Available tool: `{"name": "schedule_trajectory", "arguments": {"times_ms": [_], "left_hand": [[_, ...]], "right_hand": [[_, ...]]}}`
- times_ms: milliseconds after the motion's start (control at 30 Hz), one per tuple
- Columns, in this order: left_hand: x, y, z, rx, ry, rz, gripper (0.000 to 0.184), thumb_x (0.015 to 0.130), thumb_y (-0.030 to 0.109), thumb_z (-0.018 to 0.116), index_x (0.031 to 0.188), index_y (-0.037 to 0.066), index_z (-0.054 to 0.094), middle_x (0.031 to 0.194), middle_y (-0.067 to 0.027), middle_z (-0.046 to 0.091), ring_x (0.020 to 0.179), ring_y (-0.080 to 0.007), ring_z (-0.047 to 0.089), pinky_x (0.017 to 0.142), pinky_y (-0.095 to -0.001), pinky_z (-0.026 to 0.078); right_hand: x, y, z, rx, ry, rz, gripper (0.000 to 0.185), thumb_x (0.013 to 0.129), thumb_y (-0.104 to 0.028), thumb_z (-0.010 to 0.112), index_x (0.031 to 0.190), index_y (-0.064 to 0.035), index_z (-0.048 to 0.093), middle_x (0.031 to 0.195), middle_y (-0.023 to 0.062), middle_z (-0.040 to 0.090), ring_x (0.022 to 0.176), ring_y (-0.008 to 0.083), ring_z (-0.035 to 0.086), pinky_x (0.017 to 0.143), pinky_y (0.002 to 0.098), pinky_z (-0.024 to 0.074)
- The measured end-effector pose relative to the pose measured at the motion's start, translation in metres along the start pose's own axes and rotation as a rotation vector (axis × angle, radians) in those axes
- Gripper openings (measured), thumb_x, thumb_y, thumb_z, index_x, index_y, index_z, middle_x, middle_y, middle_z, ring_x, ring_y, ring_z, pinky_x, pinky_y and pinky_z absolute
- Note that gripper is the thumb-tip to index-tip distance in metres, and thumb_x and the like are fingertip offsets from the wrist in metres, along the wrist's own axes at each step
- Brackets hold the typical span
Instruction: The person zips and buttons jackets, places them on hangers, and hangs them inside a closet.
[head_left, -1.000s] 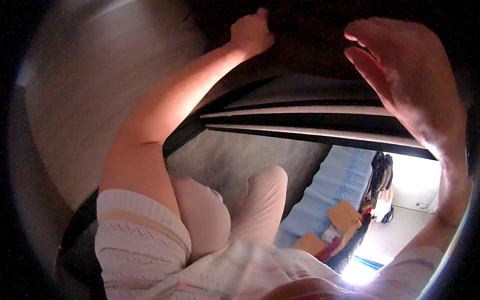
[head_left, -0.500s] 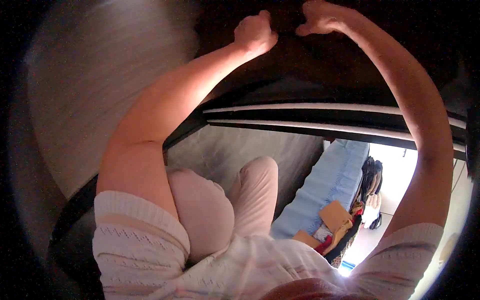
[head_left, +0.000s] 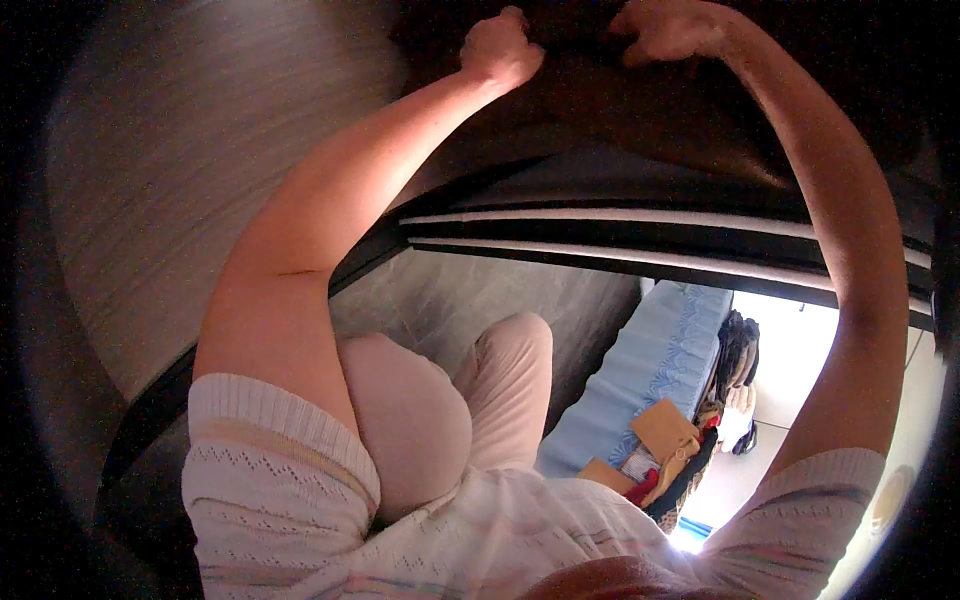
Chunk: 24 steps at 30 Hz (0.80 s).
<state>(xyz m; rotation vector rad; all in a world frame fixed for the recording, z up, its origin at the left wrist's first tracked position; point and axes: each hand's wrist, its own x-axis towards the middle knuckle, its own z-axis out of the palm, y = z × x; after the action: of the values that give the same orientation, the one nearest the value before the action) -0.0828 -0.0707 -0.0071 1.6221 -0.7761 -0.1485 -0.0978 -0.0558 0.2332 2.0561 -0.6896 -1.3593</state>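
Note:
Both arms stretch forward into a dark space. My left hand [head_left: 502, 50] is closed in a fist at the top of the view, gripping what looks like a dark brown cloth [head_left: 620, 120]. To its right, my right hand [head_left: 672, 32] has its fingers curled and pinches the same cloth, the two hands a short gap apart. The cloth hangs down between and below the hands, with a lighter lower edge near my right forearm. Its full shape is lost in the dark.
Two pale parallel rails [head_left: 600, 250] with black gaps cross below the cloth. A grey panel [head_left: 210, 180] rises at left. Lower right are a blue padded surface [head_left: 640, 360], a piece of brown cardboard [head_left: 665, 430], a heap of clothes and dark shoes [head_left: 738, 350].
My right hand has shifted right and my left hand slightly left and up, so the gap between them has widened. The cloth's lower edge now shows above the rails.

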Motion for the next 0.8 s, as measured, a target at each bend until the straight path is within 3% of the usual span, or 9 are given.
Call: {"name": "schedule_trajectory", "arguments": {"times_ms": [100,200,300,400,500,600,700,800], "left_hand": [[0.001,0.001,0.001,0.033,-0.024,-0.018,0.038,0.072,0.021,0.063,0.104,0.002,0.054,0.097,-0.0191,0.061,0.090,-0.0338,0.059,0.081,-0.0394,0.048],[0.000,0.004,-0.002,0.027,-0.006,-0.032,0.040,0.072,0.021,0.064,0.105,0.002,0.054,0.095,-0.0187,0.061,0.089,-0.0337,0.060,0.080,-0.0396,0.048],[0.005,-0.003,0.003,0.026,0.038,-0.014,0.041,0.072,0.021,0.063,0.107,0.003,0.054,0.093,-0.0183,0.062,0.087,-0.0330,0.060,0.079,-0.0400,0.049],[0.005,0.019,-0.019,-0.005,-0.003,-0.173,0.028,0.070,0.014,0.061,0.094,0.002,0.052,0.082,-0.0211,0.060,0.081,-0.0380,0.058,0.070,-0.0456,0.047],[0.009,0.007,-0.015,-0.022,0.037,-0.091,0.028,0.071,0.013,0.059,0.095,0.002,0.050,0.083,-0.0218,0.060,0.082,-0.0385,0.057,0.071,-0.0466,0.047],[0.017,-0.001,-0.013,-0.006,-0.014,-0.155,0.031,0.070,0.013,0.058,0.098,0.002,0.050,0.085,-0.0210,0.060,0.083,-0.0380,0.058,0.071,-0.0461,0.047],[0.017,-0.006,-0.013,-0.010,0.072,-0.121,0.033,0.070,0.013,0.058,0.100,0.003,0.051,0.088,-0.0209,0.060,0.084,-0.0373,0.058,0.073,-0.0449,0.048],[0.014,-0.001,-0.019,-0.051,-0.005,-0.216,0.033,0.069,0.014,0.058,0.100,0.005,0.053,0.091,-0.0187,0.061,0.086,-0.0368,0.058,0.075,-0.0441,0.048]], "right_hand": [[-0.009,-0.003,-0.007,0.056,-0.077,-0.009,0.042,0.086,-0.033,0.048,0.117,-0.0043,0.054,0.112,0.0128,0.056,0.096,0.0274,0.054,0.083,0.0370,0.0417],[0.040,0.032,0.006,0.133,-0.059,-0.212,0.041,0.087,-0.034,0.048,0.111,-0.0022,0.057,0.108,0.0147,0.057,0.094,0.0276,0.055,0.081,0.0366,0.0426],[0.050,0.011,0.026,0.126,0.309,0.083,0.037,0.087,-0.030,0.049,0.100,0.0025,0.061,0.099,0.0169,0.059,0.088,0.0268,0.056,0.075,0.0362,0.0442],[0.033,-0.011,0.022,0.287,0.409,0.249,0.034,0.087,-0.025,0.048,0.089,0.0070,0.061,0.086,0.0187,0.060,0.079,0.0289,0.057,0.069,0.0370,0.0456],[0.066,0.008,0.027,0.108,0.411,0.132,0.029,0.084,-0.018,0.047,0.085,0.0075,0.061,0.078,0.0189,0.059,0.072,0.0325,0.058,0.065,0.0386,0.0465],[0.126,0.044,0.045,-0.120,0.363,-0.032,0.024,0.081,-0.012,0.046,0.086,0.0057,0.061,0.076,0.0208,0.060,0.071,0.0350,0.059,0.064,0.0411,0.0472],[0.054,0.005,0.038,0.028,0.612,-0.129,0.023,0.081,-0.007,0.044,0.092,0.0028,0.061,0.086,0.0219,0.061,0.078,0.0347,0.059,0.066,0.0420,0.0468],[0.027,-0.011,0.037,0.187,0.623,-0.130,0.025,0.082,-0.007,0.043,0.097,0.0008,0.060,0.097,0.0210,0.060,0.084,0.0345,0.059,0.069,0.0424,0.0462]]}}
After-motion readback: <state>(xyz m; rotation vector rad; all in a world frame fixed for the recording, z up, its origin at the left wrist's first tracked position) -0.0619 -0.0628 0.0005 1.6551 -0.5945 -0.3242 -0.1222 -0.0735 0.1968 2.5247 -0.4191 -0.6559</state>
